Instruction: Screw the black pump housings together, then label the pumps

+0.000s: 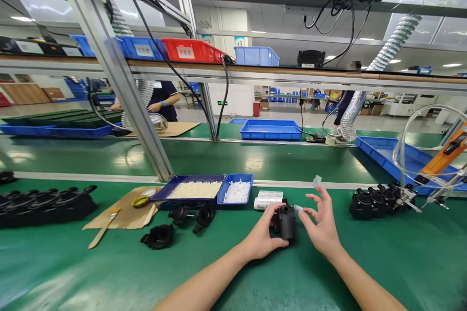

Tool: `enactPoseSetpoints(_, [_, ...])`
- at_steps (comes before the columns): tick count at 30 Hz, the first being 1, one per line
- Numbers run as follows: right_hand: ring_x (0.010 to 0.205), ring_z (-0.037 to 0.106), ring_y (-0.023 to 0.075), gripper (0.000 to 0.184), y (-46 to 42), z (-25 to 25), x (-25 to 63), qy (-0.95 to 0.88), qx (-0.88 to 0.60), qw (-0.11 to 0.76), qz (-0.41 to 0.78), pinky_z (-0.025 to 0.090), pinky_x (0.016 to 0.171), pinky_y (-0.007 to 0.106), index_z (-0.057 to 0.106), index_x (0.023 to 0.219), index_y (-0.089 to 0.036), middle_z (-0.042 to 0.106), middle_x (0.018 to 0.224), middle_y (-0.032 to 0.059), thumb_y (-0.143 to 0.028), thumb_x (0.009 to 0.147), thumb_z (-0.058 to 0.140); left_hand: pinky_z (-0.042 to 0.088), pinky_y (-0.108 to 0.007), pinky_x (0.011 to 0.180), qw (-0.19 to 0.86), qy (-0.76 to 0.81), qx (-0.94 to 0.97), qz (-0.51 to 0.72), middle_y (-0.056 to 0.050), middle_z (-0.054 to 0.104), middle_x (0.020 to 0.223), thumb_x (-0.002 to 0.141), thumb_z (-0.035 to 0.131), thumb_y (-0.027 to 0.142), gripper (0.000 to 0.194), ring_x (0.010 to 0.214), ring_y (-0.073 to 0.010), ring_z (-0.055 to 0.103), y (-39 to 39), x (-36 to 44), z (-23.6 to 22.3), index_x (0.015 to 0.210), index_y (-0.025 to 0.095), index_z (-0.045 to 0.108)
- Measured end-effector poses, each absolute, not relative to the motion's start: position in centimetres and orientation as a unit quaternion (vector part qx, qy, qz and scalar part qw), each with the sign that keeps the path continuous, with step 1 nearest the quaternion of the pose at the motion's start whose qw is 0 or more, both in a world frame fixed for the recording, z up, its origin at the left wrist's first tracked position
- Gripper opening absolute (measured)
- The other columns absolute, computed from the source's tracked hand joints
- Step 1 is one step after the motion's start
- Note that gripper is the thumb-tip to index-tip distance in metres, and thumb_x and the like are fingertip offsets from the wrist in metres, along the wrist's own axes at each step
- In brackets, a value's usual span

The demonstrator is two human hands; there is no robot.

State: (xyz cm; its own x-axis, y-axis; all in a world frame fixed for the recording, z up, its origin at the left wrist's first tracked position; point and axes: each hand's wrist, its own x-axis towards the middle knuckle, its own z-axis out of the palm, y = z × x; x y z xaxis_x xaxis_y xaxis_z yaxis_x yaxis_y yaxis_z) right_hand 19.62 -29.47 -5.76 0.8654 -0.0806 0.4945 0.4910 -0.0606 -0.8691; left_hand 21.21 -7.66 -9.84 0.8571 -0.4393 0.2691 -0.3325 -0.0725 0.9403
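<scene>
My left hand (260,238) is wrapped round a black plastic housing (287,223) and steadies it over the green bench. Between thumb and forefinger, my right hand (323,226) pinches a small translucent plastic piece (298,208) at the housing's right upper side. Whether that piece touches the housing, I cannot tell. A second small clear piece (317,181) shows at the raised fingertips of the same hand. Just behind the housing lies a clear plastic case (269,199). Left of it are a blue tray of white strips (237,190) and a dark blue tray of cream-coloured small parts (195,189).
Loose black parts (158,237) lie left of my hands. A brush (104,228) rests on cardboard (126,218). Rows of black housings stand at far left (47,206) and right (375,201). An orange electric screwdriver (445,153) hangs at right. A metal post (116,73) rises at left.
</scene>
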Motion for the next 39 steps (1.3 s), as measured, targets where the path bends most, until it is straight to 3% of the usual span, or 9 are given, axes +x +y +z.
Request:
enactPoseSetpoints(2, [0.126,0.056,0.0272,0.087,-29.8,-5.7,19.7,-0.115,-0.647,0.738,-0.153,0.062,0.094,0.044,0.026,0.157,-0.042,0.033,0.158,0.0117,-0.044,0.089,0.080,0.050,-0.048,0.108,0.631,-0.276,0.724,-0.052,-0.011,0.046,0.156,0.067,0.087,0.008,0.097,0.142,-0.0363,0.048,-7.2,21.5,-9.7,0.150,0.032,0.043])
enactPoseSetpoints(4, [0.127,0.057,0.0274,0.099,-29.9,-6.2,19.7,-0.095,-0.619,0.777,-0.070,0.059,0.100,0.045,0.021,0.157,-0.041,0.034,0.157,0.0135,-0.047,0.083,0.086,0.049,-0.048,0.110,0.637,-0.283,0.714,-0.066,-0.011,0.046,0.157,0.068,0.086,0.009,0.096,0.142,-0.0362,0.049,-6.8,21.6,-9.4,0.150,0.033,0.043])
enactPoseSetpoints(8, [0.127,0.057,0.0280,0.109,-29.5,-7.3,19.8,-0.069,-0.638,0.765,-0.043,0.056,0.105,0.047,0.020,0.156,-0.038,0.029,0.158,0.0146,-0.046,0.075,0.092,0.048,-0.048,0.112,0.643,-0.291,0.704,-0.077,-0.011,0.047,0.156,0.069,0.084,0.009,0.094,0.141,-0.0355,0.051,-6.6,21.5,-8.9,0.151,0.032,0.044])
enactPoseSetpoints(13, [0.123,0.057,0.0266,0.102,-29.4,-6.1,19.5,-0.069,-0.653,0.744,-0.125,0.063,0.082,0.036,0.024,0.154,-0.043,0.030,0.158,0.0116,-0.042,0.077,0.091,0.050,-0.045,0.108,0.647,-0.290,0.703,-0.063,-0.011,0.047,0.156,0.071,0.084,0.010,0.091,0.140,-0.0342,0.051,-6.8,21.5,-8.9,0.150,0.032,0.044])
enactPoseSetpoints(22, [0.129,0.052,0.0266,0.102,-27.5,-6.1,17.9,-0.098,-0.650,0.752,-0.056,0.066,0.081,0.035,0.021,0.155,-0.047,0.021,0.164,0.0080,-0.034,0.079,0.087,0.051,-0.047,0.108,0.663,-0.279,0.691,-0.076,-0.011,0.046,0.156,0.069,0.085,0.006,0.097,0.138,-0.0353,0.054,-6.7,21.9,-10.0,0.152,0.033,0.042])
enactPoseSetpoints(39, [0.132,0.051,0.0274,0.096,-27.4,-6.4,18.1,-0.101,-0.687,0.716,-0.071,0.067,0.078,0.035,0.021,0.156,-0.046,0.017,0.167,0.0082,-0.032,0.083,0.081,0.053,-0.049,0.109,0.658,-0.288,0.692,-0.071,-0.014,0.045,0.157,0.070,0.084,0.006,0.094,0.140,-0.0365,0.052,-6.7,21.7,-9.3,0.151,0.030,0.043])
